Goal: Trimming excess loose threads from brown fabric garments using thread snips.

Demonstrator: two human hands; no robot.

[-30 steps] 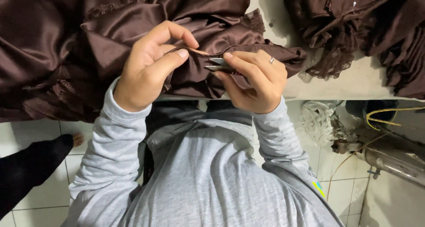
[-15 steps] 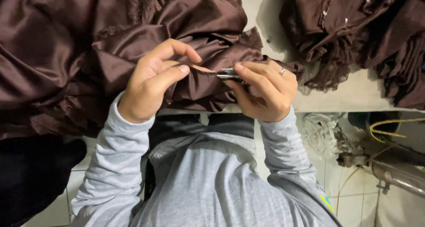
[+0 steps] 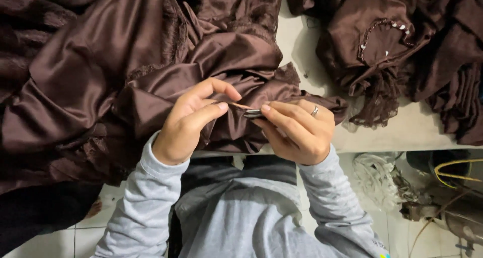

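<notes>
At the centre of the frame the left hand point(image 3: 188, 122) pinches a fold of brown satin garment point(image 3: 151, 82) between thumb and forefinger, while the right hand point(image 3: 297, 132) closes around a small metal snipper point(image 3: 253, 112), its tip meeting the cloth right at the pinched edge. Both sets of fingers are clenched, the left on the fabric, the right on the tool. The garment spreads from the upper left of the frame down past the near edge of the pale tabletop point(image 3: 402, 132), its hem just under and between the two hands. The satin looks light, soft and slippery, likely to slide unless gripped close to a seam or the lace-trimmed edge, where there is more bite; the lace seems delicate and could snag on the blades. A second heap of brown garments point(image 3: 397, 41) lies at the upper right, well apart from the hands.
</notes>
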